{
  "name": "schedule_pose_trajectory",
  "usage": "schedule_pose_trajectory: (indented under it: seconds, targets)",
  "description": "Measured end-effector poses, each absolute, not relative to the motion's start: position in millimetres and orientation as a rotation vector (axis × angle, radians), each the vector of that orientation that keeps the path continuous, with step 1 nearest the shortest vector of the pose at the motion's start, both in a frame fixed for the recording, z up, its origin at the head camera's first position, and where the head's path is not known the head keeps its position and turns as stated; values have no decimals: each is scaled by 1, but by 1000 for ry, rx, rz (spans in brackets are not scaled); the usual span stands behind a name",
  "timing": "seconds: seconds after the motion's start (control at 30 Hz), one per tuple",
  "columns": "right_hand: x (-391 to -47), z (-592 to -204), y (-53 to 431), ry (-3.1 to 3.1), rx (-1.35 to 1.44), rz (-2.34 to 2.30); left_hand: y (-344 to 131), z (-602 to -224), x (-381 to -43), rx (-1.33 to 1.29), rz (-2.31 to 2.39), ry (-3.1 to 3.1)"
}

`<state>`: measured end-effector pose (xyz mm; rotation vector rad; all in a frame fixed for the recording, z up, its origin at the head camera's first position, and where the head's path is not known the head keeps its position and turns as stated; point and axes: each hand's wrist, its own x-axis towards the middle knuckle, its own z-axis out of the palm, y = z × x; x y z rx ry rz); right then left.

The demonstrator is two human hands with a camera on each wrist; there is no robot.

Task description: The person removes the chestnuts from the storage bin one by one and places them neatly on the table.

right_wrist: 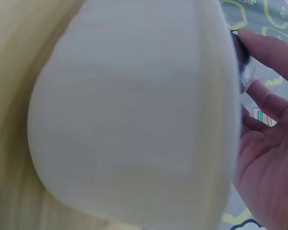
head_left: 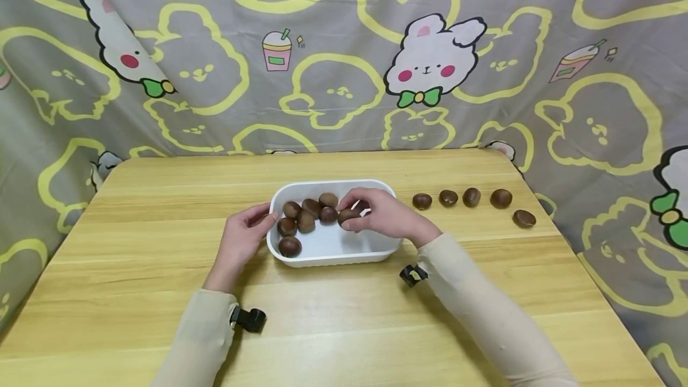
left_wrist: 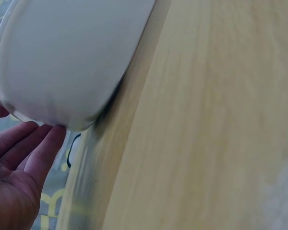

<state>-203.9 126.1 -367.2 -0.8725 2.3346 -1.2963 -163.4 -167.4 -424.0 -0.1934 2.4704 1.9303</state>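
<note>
Grey fabric printed with yellow cartoon outlines and white rabbits [head_left: 344, 34] hangs behind a pale wood-grained tabletop [head_left: 333, 321]; on it sits a white oblong tray with rounded corners [head_left: 335, 260], seven glossy brown chestnuts [head_left: 306, 221] clustered toward its left; the left hand [head_left: 243, 237] grips the tray's left end, thumb at the rim; the right hand [head_left: 384, 214] pinches another chestnut [head_left: 348, 217] over the tray; five loose chestnuts [head_left: 471, 197] lie to its right.

The person, whose left hand [head_left: 242, 238] and right hand [head_left: 386, 214] are bare, wears long, plain, light beige cloth sleeves [head_left: 478, 300], and near each cuff [head_left: 217, 297] there is fastened one small black device [head_left: 254, 319], the left one having a rounded end.
</note>
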Motion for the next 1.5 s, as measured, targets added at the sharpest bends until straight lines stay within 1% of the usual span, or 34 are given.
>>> schedule_pose_trajectory:
  seconds: [0.33, 0.8, 1.0, 1.27, 1.5]
  targets:
    - [-206, -361, 150, 2384, -789, -1300, -168, -425, -164, -185, 1924, 2481]
    - [-209, -357, 200, 2463, -585, -1370, -167, -423, -163, -184, 1933, 2462]
    - [-208, -364, 220, 2497, -486, -1401, -167, -424, -163, -192, 1934, 2462]
    - [-203, -374, 244, 2597, -383, -1301, -168, -423, -163, -189, 1921, 2463]
    - [-201, -394, 255, 2600, -354, -1202, -169, -422, -162, -174, 1916, 2465]
